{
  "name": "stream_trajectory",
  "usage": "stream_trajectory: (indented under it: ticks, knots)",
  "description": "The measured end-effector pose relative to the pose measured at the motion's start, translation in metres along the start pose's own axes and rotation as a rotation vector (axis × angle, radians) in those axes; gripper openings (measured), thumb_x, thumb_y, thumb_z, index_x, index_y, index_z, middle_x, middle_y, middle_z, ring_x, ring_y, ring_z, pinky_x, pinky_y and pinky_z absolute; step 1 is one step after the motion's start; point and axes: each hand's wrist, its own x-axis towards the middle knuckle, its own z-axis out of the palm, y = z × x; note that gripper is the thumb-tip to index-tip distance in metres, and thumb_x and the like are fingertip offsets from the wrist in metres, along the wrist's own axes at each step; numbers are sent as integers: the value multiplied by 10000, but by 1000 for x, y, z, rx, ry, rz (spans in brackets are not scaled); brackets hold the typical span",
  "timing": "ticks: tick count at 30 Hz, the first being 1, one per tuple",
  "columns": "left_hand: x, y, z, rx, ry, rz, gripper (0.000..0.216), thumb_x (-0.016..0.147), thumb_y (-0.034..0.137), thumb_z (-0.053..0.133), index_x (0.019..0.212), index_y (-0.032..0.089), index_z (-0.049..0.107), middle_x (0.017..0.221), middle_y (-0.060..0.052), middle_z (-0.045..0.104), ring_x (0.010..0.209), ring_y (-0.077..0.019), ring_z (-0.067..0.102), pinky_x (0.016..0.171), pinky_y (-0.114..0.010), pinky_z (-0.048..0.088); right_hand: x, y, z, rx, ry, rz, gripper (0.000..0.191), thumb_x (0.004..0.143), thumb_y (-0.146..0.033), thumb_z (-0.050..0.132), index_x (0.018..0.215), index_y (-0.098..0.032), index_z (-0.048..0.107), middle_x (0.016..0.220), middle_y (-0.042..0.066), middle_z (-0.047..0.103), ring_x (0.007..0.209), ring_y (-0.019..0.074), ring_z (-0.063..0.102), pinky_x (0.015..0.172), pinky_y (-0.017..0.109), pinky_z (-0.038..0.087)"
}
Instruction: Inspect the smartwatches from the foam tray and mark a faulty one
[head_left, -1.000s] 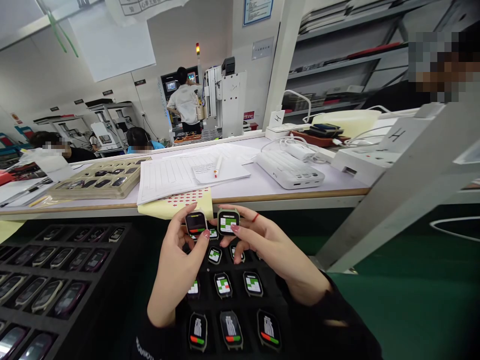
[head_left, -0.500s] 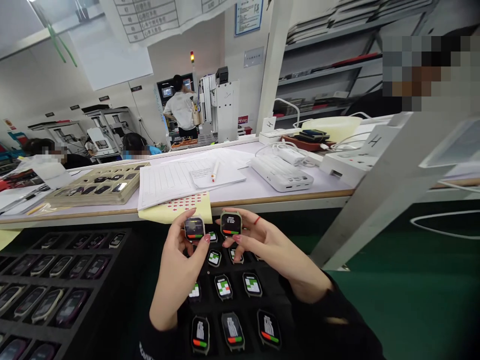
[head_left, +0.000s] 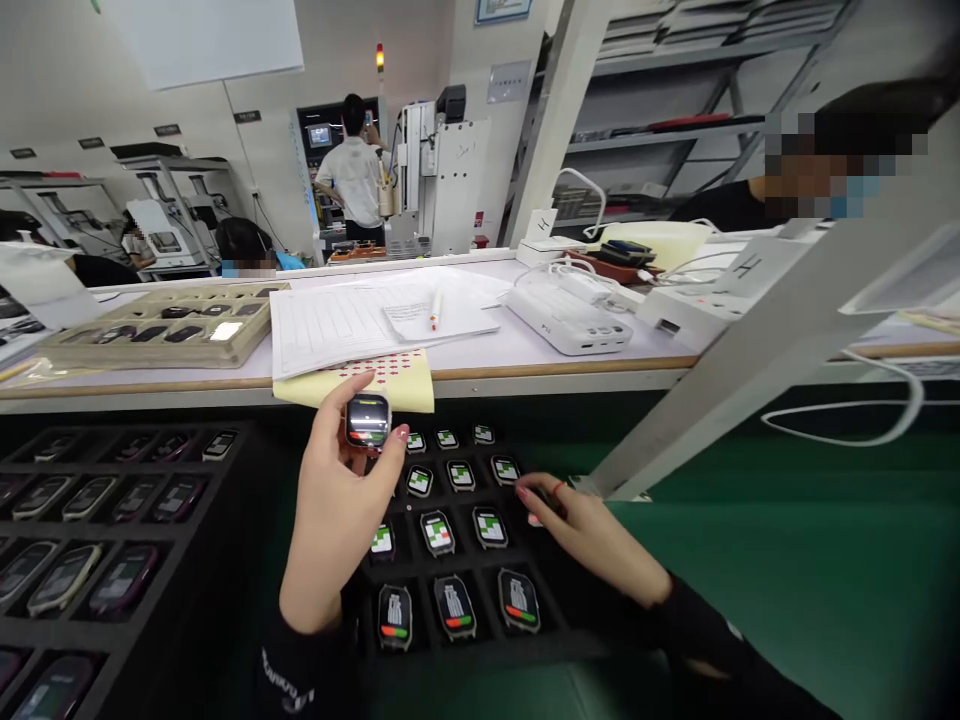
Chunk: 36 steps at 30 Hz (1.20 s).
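The right hand point(head_left: 592, 530) had dropped its watch, fingers spread low on the black tray point(head_left: 555, 620); the left hand point(head_left: 337, 510) pinched a lit watch point(head_left: 367, 422) at centre frame.

Black sleeves — red-painted nails, white lettering

Single view only: head-worn camera, looking forward and down over the person's own left hand point(head_left: 337, 520) and right hand point(head_left: 592, 535), both close below the lens. Black tray point(head_left: 315, 640) fills the near foreground, white bench point(head_left: 525, 365) sits mid-distance, back wall machines far. Edges look stretched, probably wide-angle. No second view to overlap.
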Motion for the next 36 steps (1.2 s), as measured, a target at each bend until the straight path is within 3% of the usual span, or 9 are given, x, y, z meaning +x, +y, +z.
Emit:
stream_trajectory:
  ticks: [4,6,8,13,19,22,27,30,36]
  knots:
    - [1,-2,1,66,28,23,406,828,263,670,1218,287,558,1202,-42,593,948,-170,612,775,-263,536,-10,21,18,-93,210,-154,516,976,-642,374,1044,-215,656,1166,127,605,1118,354,547,969,537,430]
    - [1,-3,0,103,46,34,373,845,258,646,1202,302,549,1182,-29,588,923,-156,601,747,-249,524,-11,26,21,-67,295,-143,497,992,-615,353,1173,-230,611,1297,109,537,1240,332,472,1067,533,371]
    - [0,-3,0,127,64,37,349,856,249,625,1188,310,537,1149,-18,587,881,-140,592,714,-236,510,-12,27,21,-8,270,-84,493,1005,-592,332,1287,-243,535,1371,84,494,1298,304,429,1112,506,350]
    - [-2,-1,-2,143,87,5,300,862,260,615,1146,301,526,994,2,581,735,-111,557,643,-227,479,-13,26,20,66,177,31,536,1011,-578,315,1396,-231,448,1415,65,476,1328,281,410,1120,442,371]
    - [-2,5,-17,136,127,-21,273,866,288,610,1126,288,526,926,15,565,659,-93,511,608,-225,446,-13,17,18,-81,335,-150,396,1000,-508,421,1252,-235,559,1254,73,599,1154,294,570,933,410,523]
    - [-4,8,-25,169,164,-31,257,869,298,598,1114,279,522,905,16,555,650,-94,499,612,-230,444,-3,-14,6,-153,377,-363,268,1003,-415,467,1180,-254,587,1168,54,622,1066,265,608,888,375,524]
    - [-8,12,-29,141,173,-11,244,870,317,584,1100,263,521,924,-1,570,668,-108,521,606,-235,457,28,-115,-18,-238,436,-724,172,1002,-237,501,1143,-256,597,1099,45,617,1013,221,600,899,343,482]
    - [-12,15,-30,126,188,7,288,877,316,574,1153,275,507,1018,-21,593,728,-124,562,629,-244,484,51,-167,-22,-352,396,-892,195,997,-193,494,1165,-232,584,1088,62,624,1006,236,594,880,370,477]
    - [-17,17,-36,55,234,33,497,883,294,577,1340,285,382,1120,-66,615,898,-183,639,700,-280,528,92,-200,-12,-699,293,-1032,244,997,-219,443,1111,-106,627,1029,131,659,941,310,602,819,460,481]
